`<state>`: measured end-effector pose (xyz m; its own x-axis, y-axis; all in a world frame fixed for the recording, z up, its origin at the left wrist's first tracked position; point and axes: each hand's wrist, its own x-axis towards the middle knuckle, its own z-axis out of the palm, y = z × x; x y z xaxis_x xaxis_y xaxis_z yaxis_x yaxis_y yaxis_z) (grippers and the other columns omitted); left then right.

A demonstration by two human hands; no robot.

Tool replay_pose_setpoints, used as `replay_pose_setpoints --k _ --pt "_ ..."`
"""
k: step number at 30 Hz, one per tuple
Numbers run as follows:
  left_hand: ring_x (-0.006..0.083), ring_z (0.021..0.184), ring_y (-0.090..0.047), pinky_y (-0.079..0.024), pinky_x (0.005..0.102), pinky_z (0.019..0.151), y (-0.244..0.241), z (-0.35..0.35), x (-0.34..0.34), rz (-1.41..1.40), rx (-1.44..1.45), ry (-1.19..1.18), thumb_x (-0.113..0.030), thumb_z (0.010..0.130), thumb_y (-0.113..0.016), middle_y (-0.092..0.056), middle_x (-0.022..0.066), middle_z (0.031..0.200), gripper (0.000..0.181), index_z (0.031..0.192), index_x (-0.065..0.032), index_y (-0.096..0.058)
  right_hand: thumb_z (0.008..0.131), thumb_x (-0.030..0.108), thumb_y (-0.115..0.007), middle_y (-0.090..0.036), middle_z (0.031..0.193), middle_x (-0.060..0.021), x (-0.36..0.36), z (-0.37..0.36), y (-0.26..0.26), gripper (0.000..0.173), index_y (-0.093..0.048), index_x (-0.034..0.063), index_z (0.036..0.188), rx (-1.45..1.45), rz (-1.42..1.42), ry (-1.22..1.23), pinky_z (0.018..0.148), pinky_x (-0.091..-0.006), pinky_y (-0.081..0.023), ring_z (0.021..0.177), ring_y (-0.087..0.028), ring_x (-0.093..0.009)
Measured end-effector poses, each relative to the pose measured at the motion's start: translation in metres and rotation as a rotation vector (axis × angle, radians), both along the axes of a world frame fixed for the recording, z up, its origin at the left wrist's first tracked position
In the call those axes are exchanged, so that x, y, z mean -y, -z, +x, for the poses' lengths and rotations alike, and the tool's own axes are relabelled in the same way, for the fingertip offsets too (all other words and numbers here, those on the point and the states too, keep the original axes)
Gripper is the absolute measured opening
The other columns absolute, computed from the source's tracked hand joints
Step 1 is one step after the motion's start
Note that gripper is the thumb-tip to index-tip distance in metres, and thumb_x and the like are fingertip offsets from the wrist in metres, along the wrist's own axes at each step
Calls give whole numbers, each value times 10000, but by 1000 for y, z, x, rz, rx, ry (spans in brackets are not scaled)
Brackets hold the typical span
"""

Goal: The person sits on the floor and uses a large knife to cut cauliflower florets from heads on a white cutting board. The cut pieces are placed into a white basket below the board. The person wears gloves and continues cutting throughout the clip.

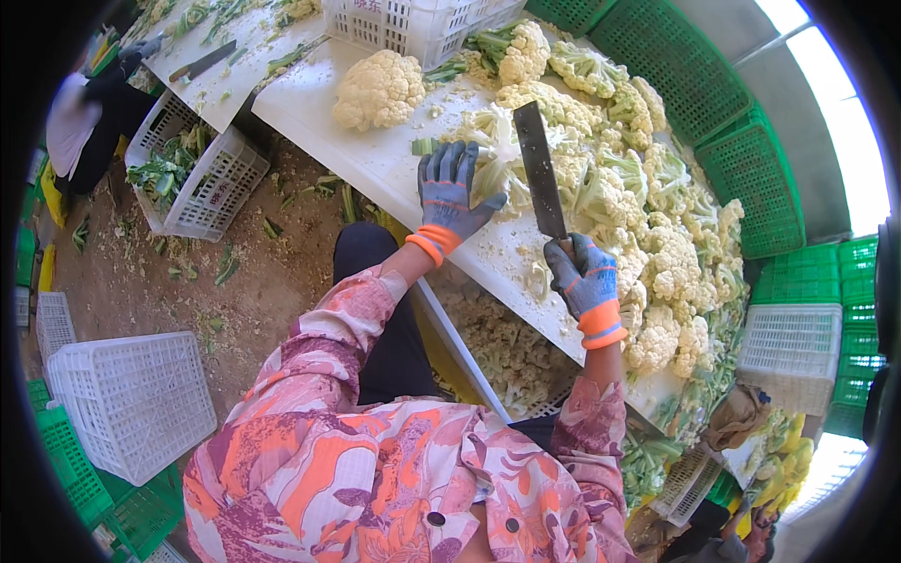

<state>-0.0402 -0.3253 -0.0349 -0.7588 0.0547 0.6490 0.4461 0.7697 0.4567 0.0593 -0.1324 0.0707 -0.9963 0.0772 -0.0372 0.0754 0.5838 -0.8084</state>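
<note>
My right hand (586, 276), in a grey glove with an orange cuff, grips a broad-bladed knife (540, 169) by its handle. The blade points away from me over the white tabletop (486, 243). My left hand (450, 193), gloved alike, is palm down with its thumb apart from the fingers. Beside its fingertips lies a cauliflower (501, 144) with its pale cut stem showing; whether they touch it I cannot tell. A short piece of green stalk (424, 146) lies just beyond that hand. Farther left sits a whole cauliflower head (380, 90).
Many cauliflower pieces (672, 260) are heaped on the right. A white crate (422, 28) stands at the back, with green crates (676, 70) behind the heap. Below the table edge is a container of cauliflower bits (493, 338). Another knife (204, 60) lies on the neighbouring table, near a person (98, 127).
</note>
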Motion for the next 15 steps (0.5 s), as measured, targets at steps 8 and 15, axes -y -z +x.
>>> replay_pose_setpoints --k 8,15 --pt "393 1332 -228 -145 540 1074 21 -25 -2 0 374 16 -668 600 -681 -318 154 1415 1051 1401 -108 -293 806 274 -671 -660 784 -165 -23 -43 -12 298 -617 7 926 238 280 -151 608 -342 -488 609 -626 -249" --pt "387 1342 -214 -118 550 1078 23 -26 -13 -7 421 19 -670 600 -678 -317 144 1415 1050 1403 -114 -295 807 241 -683 -535 637 -8 -17 -82 -42 250 -614 15 885 507 132 -104 409 -263 -397 462 -473 -97"
